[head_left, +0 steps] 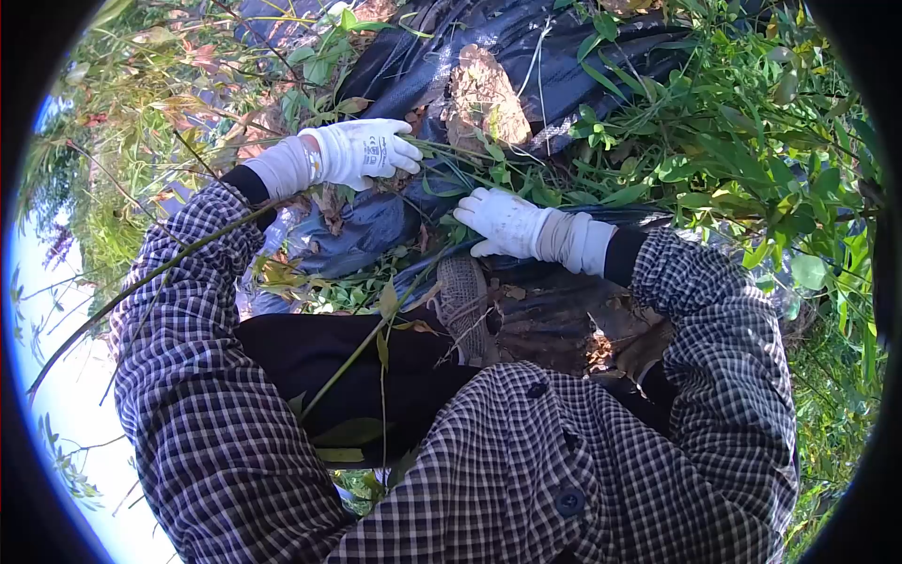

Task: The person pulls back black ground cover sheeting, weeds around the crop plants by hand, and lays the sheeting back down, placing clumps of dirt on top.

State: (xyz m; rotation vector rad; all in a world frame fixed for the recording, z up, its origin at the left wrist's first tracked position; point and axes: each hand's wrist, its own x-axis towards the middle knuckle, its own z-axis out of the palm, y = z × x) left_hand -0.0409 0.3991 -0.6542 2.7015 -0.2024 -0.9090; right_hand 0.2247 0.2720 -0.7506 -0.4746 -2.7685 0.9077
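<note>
Green weeds (498, 174) lie between the two gloved hands, low over dark sheeting (413, 56) at the middle of the scene. On the left, the left grip (366, 152), in a white glove, has its fingers partly curled beside thin stems; I cannot tell whether it grasps them. Nearer and to the right, the right grip (505, 223), also in a white glove, reaches in with the fingers bent and the thumb apart; whether it grasps anything cannot be made out.

The setting is outdoors and sunlit. The sheeting is creased, with a woven look, and grass pushes up beside it. A large tan piece (484, 99), its nature unclear, lies on the far side, beyond the gloves. Dense leafy growth (799, 179) fills the right, while sparser, partly dried plants (188, 94) stand far left, with bright sky (75, 367) showing on the near left. A long thin stem (202, 242) crosses the checked left sleeve (197, 320). On the near side, a grey textured shoe (460, 296) rests by a dark trouser leg (357, 348).
</note>
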